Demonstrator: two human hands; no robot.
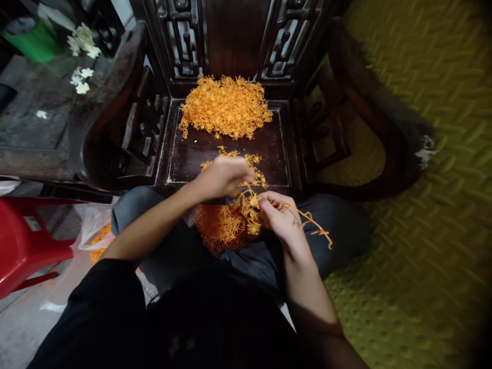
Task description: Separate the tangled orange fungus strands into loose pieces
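My right hand point(283, 218) grips a bunch of orange stringy sprigs point(251, 205), pinched between thumb and fingers. Their thin stems point(315, 225) trail out past the hand to the right. Just up and to the left is my left hand point(226, 177), blurred by motion, above a few loose orange spidery pieces point(251, 163) on the chair seat point(277, 148). Whether its fingers hold a piece is not clear. Below both hands, between my legs, lies a mass of orange thin strands point(221, 228).
A big heap of orange spidery pieces point(226, 107) sits at the back of the wooden chair seat. Curved armrests point(378, 123) flank it. To the left stand a red plastic stool point(23, 241), a plastic bag point(90, 241) with orange pieces, and a side table point(34, 133) with white flowers point(82, 79).
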